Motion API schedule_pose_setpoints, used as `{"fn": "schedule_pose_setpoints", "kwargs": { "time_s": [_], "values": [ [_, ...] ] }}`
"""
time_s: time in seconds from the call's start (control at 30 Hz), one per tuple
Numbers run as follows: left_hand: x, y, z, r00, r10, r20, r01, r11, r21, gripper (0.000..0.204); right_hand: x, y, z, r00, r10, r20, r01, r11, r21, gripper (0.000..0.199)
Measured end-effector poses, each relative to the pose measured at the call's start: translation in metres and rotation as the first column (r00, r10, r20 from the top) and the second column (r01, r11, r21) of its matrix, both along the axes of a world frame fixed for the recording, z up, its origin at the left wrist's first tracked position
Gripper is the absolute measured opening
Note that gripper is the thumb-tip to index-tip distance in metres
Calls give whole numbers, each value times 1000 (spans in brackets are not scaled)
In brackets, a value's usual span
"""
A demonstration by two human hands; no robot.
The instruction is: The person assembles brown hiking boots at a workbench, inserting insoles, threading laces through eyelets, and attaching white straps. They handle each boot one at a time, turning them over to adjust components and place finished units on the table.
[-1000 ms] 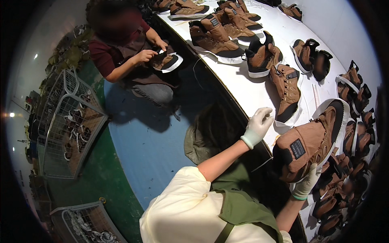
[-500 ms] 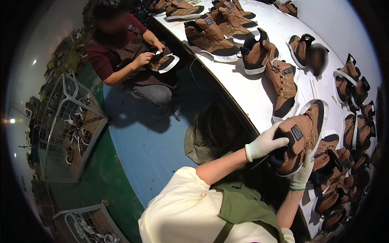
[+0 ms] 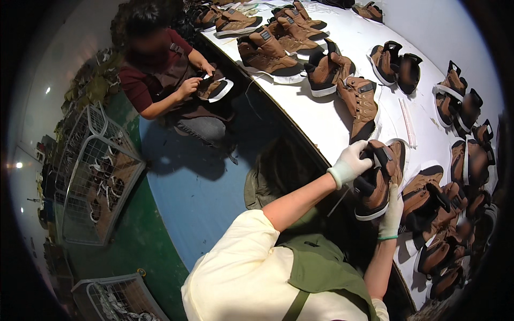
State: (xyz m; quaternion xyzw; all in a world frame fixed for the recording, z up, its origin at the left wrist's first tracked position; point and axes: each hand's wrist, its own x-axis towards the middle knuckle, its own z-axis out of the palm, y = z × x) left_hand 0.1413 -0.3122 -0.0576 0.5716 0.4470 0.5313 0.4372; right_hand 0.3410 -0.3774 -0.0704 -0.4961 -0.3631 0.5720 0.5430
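Both my hands wear white gloves and hold one brown high-top shoe [image 3: 376, 184] with a black collar and white sole, at the table's near edge. My left hand [image 3: 351, 165] pinches the upper part of the shoe by its tongue and collar, fingers curled. Along the shoe's right side, my right hand [image 3: 392, 213] grips it near the sole; some of its fingers are hidden. Just beyond lies another brown shoe [image 3: 357, 104], toe toward me, on the white table [image 3: 321, 125].
Several brown shoes [image 3: 439, 214] crowd the table at the right, and more stand at its far end. A white strip [image 3: 408, 123] lies mid-table. Across the blue floor mat, a co-worker [image 3: 160, 75] handles a shoe [image 3: 215, 90]. Wire carts [image 3: 101, 187] stand at the left.
The held shoe has tipped more upright and come slightly left and nearer. My left hand has moved up to its tongue and collar; my right hand stays on its side.
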Motion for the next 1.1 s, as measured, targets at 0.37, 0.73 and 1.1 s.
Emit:
{"fn": "schedule_pose_setpoints", "kwargs": {
  "time_s": [0.37,0.73,1.1],
  "values": [
    [-2,39,7,902,280,-330,-151,919,365,31,-6,-35,3,965,-68,252,85,995,-60,27],
    [-13,58,35,813,45,-580,19,994,105,37,42,-110,48,959,-181,218,175,983,47,22],
    [41,-9,79,953,75,-294,138,756,640,24,77,-103,47,898,-422,123,393,897,203,21]
  ]
}}
